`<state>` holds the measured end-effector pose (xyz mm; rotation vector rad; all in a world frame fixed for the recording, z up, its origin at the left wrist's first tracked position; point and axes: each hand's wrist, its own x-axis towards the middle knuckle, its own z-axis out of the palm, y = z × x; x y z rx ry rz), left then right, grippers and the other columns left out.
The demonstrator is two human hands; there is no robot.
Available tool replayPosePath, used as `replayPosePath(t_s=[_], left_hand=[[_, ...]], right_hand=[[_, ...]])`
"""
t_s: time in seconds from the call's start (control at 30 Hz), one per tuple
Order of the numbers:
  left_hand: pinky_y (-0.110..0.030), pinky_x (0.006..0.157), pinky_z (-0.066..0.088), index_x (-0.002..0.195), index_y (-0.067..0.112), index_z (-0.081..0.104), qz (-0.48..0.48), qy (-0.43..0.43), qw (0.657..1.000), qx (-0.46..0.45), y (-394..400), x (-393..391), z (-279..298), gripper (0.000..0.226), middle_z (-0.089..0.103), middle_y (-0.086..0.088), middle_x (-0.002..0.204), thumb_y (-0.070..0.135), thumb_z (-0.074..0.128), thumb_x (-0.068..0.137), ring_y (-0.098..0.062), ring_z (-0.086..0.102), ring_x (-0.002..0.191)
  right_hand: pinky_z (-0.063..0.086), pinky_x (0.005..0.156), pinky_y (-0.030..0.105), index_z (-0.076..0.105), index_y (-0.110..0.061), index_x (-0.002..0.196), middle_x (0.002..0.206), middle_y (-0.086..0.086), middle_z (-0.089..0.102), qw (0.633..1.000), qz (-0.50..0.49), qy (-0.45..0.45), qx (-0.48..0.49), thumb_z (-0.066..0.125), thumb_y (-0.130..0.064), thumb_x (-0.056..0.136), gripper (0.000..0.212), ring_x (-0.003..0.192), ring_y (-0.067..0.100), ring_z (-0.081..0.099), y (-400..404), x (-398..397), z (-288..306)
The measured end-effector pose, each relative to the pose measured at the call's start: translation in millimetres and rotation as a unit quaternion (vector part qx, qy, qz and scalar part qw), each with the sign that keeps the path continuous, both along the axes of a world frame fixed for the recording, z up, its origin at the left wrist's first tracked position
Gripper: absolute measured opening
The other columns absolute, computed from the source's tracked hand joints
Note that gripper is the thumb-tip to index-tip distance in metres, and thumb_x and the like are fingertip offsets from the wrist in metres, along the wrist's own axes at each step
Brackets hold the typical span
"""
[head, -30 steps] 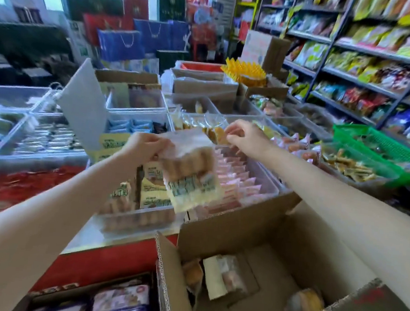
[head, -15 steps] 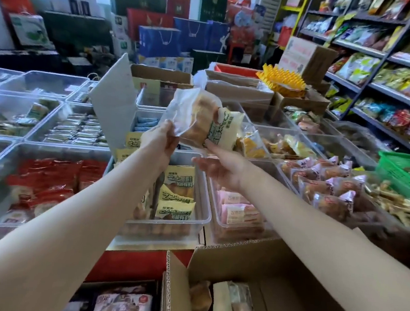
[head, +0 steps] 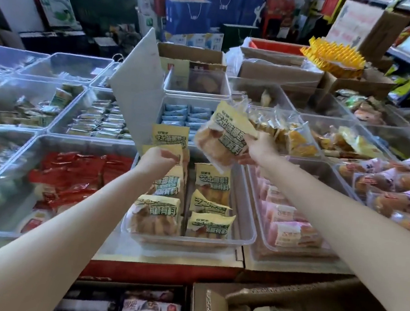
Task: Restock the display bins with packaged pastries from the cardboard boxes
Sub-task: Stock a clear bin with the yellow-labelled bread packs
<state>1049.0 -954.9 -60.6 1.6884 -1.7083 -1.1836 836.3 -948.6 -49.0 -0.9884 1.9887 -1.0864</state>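
My right hand (head: 259, 147) holds a yellow-labelled pastry packet (head: 221, 138) tilted in the air above the clear middle bin (head: 247, 236). That bin holds several more of the same yellow packets (head: 208, 223), standing in two rows. My left hand (head: 158, 161) reaches into the bin's left row with fingers closed on the top edge of an upright packet (head: 169, 182) there. An open cardboard box (head: 213, 307) sits below the counter at the bottom right, with a few wrapped pastries inside.
Clear bins cover the counter: red packets (head: 73, 176) to the left, pink packets (head: 289, 227) to the right, blue packets (head: 187, 114) behind. A grey card divider (head: 138, 87) stands upright behind the middle bin. Cardboard boxes stand at the back, store shelves at the far right.
The yellow-labelled packet passed from my left hand to my right hand. My left hand dropped into the middle bin onto an upright packet. The view tilted down toward the bins.
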Motion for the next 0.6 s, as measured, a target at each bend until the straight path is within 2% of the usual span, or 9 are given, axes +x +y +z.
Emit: replayPosePath(t_s=[0.07,0.13,0.2,0.3,0.4,0.5,0.6], left_hand=[[-0.033,0.091,0.045,0.110,0.009,0.066,-0.033,-0.043,0.998,-0.008,-9.0,-1.8,-10.8,0.030,0.063,-0.009,0.118,0.002,0.045,0.090,-0.025,0.057,0.105],[-0.035,0.094,0.044,0.117,0.010,0.063,-0.076,-0.088,0.993,-0.003,-13.6,-7.0,-15.5,0.033,0.059,-0.009,0.126,0.003,0.043,0.091,-0.031,0.055,0.114],[-0.035,0.094,0.045,0.124,0.011,0.059,-0.121,-0.139,0.983,-0.006,-17.8,-12.8,-18.4,0.038,0.055,-0.009,0.131,0.003,0.040,0.092,-0.032,0.054,0.117],[-0.031,0.088,0.044,0.128,0.014,0.056,-0.165,-0.192,0.967,-0.022,-27.4,-17.1,-26.3,0.043,0.051,-0.008,0.136,0.002,0.037,0.091,-0.028,0.053,0.116],[-0.033,0.097,0.042,0.135,0.016,0.048,-0.193,-0.217,0.957,0.002,-36.0,-19.5,-37.0,0.049,0.045,-0.008,0.141,0.001,0.036,0.091,-0.028,0.049,0.123],[-0.030,0.100,0.039,0.138,0.016,0.042,-0.218,-0.253,0.943,0.004,-43.6,-22.0,-43.7,0.050,0.043,-0.008,0.143,0.001,0.039,0.091,-0.024,0.045,0.126],[-0.030,0.102,0.036,0.140,0.016,0.041,-0.234,-0.284,0.930,0.010,-48.9,-26.2,-47.9,0.050,0.043,-0.006,0.143,0.001,0.038,0.092,-0.024,0.044,0.127]], right_hand=[[0.059,0.069,0.041,0.057,-0.016,0.115,0.099,0.011,0.063,0.995,0.043,0.075,0.041,0.044,-0.022,0.100,0.021,0.082,0.033,0.069,-11.5,0.0,-7.6],[0.056,0.079,0.045,0.059,-0.011,0.119,0.107,0.013,0.064,0.986,0.070,0.136,0.063,0.045,-0.022,0.099,0.026,0.089,0.034,0.067,-25.4,-1.4,-16.3],[0.054,0.085,0.046,0.060,-0.012,0.120,0.111,0.013,0.064,0.978,0.090,0.175,0.066,0.046,-0.023,0.099,0.028,0.094,0.034,0.065,-39.3,-0.9,-20.7],[0.054,0.083,0.046,0.060,-0.013,0.119,0.107,0.011,0.063,0.966,0.118,0.212,0.093,0.043,-0.023,0.099,0.028,0.092,0.035,0.065,-63.4,-3.5,-27.3],[0.054,0.085,0.046,0.062,-0.012,0.113,0.109,0.015,0.062,0.961,0.117,0.212,0.130,0.040,-0.014,0.098,0.027,0.095,0.037,0.064,-82.1,-6.0,-46.0],[0.051,0.090,0.047,0.062,-0.004,0.112,0.115,0.021,0.061,0.957,0.115,0.213,0.157,0.036,-0.006,0.095,0.031,0.102,0.040,0.061,-96.6,-5.2,-80.2],[0.050,0.091,0.048,0.061,-0.002,0.114,0.116,0.021,0.061,0.968,0.092,0.163,0.167,0.039,-0.007,0.094,0.030,0.104,0.040,0.060,-104.2,-2.2,-99.0]])
